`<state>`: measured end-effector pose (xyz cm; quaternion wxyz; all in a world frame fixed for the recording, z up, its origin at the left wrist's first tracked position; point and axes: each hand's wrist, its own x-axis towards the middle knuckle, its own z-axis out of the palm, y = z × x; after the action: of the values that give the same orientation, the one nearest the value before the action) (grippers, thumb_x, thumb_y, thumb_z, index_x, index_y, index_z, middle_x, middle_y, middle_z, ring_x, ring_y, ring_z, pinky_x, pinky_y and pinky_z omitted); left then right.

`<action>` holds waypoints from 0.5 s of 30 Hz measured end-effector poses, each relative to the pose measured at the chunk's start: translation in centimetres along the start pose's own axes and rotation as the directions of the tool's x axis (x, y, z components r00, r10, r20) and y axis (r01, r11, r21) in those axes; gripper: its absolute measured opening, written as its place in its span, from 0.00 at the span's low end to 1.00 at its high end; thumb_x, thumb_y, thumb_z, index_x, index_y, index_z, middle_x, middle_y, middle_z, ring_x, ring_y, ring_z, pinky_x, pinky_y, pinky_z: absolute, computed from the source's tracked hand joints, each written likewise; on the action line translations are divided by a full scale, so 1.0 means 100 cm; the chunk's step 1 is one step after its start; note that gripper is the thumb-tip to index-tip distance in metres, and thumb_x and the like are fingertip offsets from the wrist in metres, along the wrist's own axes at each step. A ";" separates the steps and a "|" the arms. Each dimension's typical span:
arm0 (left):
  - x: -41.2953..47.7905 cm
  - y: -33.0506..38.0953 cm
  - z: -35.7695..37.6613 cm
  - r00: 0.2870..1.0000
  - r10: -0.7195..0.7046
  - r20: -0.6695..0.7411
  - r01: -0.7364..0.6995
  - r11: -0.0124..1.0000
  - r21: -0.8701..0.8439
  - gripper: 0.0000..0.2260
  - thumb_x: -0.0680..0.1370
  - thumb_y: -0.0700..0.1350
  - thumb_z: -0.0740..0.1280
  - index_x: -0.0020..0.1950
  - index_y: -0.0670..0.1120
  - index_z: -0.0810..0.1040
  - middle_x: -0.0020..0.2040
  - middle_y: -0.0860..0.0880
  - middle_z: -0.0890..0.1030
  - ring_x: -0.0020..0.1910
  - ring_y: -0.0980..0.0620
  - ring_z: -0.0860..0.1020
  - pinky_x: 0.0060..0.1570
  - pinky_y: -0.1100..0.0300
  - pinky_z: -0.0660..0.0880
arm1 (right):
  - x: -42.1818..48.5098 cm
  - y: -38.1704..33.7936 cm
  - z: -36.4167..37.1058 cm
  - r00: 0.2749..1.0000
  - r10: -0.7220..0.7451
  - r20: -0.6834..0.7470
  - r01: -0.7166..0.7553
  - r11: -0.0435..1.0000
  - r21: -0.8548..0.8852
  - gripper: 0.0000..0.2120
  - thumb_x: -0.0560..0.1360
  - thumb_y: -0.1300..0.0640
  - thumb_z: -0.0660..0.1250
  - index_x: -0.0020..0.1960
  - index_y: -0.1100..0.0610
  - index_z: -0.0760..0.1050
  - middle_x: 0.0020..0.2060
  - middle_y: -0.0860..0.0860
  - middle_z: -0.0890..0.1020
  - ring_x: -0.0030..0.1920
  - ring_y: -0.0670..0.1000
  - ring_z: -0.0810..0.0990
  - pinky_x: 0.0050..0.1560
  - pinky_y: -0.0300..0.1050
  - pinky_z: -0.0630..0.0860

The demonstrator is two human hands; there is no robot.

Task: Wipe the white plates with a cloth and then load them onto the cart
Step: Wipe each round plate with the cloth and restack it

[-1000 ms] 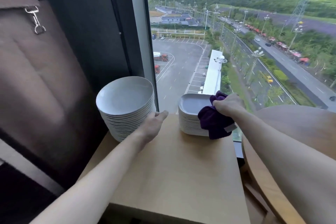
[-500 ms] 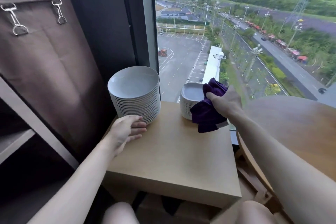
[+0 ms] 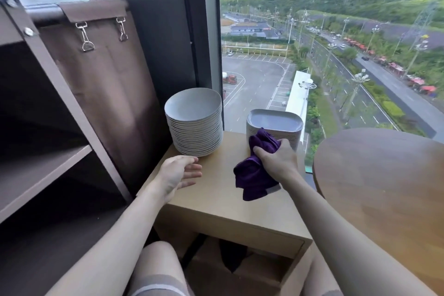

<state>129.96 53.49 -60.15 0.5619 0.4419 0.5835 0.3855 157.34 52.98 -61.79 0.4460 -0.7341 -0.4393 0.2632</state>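
The round plates (image 3: 193, 125) and square plates (image 3: 274, 127) were seen stacked on the worktop (image 3: 216, 199), the cart (image 3: 43, 173) judged unloaded. The cloth (image 3: 252, 178) was gripped by the right hand (image 3: 280, 162); the left hand (image 3: 176, 173) was spread.

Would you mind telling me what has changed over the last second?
The left hand drew back from the round plate stack toward the person, open. The right hand, gripping the purple cloth, came off the square plate stack and lowered in front of it. Both stacks stayed put on the table.
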 end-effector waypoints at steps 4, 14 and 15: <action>0.002 0.008 -0.007 0.999 0.014 -0.029 -0.014 1.000 -0.019 0.09 0.85 0.43 0.63 0.57 0.43 0.82 0.53 0.41 0.86 0.48 0.44 0.87 0.47 0.52 0.82 | 0.008 -0.022 0.010 0.998 -0.054 0.022 0.054 0.999 -0.002 0.25 0.68 0.41 0.76 0.56 0.54 0.71 0.46 0.48 0.79 0.49 0.54 0.79 0.50 0.46 0.71; 0.087 0.065 -0.039 0.982 0.084 -0.172 -0.095 0.994 -0.060 0.08 0.84 0.46 0.66 0.59 0.44 0.78 0.56 0.45 0.78 0.54 0.47 0.80 0.53 0.50 0.80 | 0.097 -0.115 0.066 0.970 -0.235 0.069 0.237 0.971 -0.021 0.26 0.66 0.39 0.75 0.54 0.53 0.70 0.43 0.44 0.77 0.41 0.40 0.74 0.36 0.38 0.66; 0.100 0.071 -0.042 0.977 0.093 -0.193 -0.106 0.992 -0.061 0.07 0.83 0.47 0.66 0.59 0.45 0.78 0.57 0.46 0.78 0.55 0.48 0.80 0.53 0.50 0.79 | 0.109 -0.126 0.073 0.966 -0.248 0.078 0.251 0.968 -0.030 0.26 0.65 0.39 0.74 0.54 0.52 0.70 0.43 0.43 0.76 0.41 0.40 0.74 0.35 0.37 0.66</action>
<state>126.57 65.37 -56.29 0.4992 0.4115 0.5973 0.4740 151.70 68.36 -53.97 0.4444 -0.6713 -0.5495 0.2233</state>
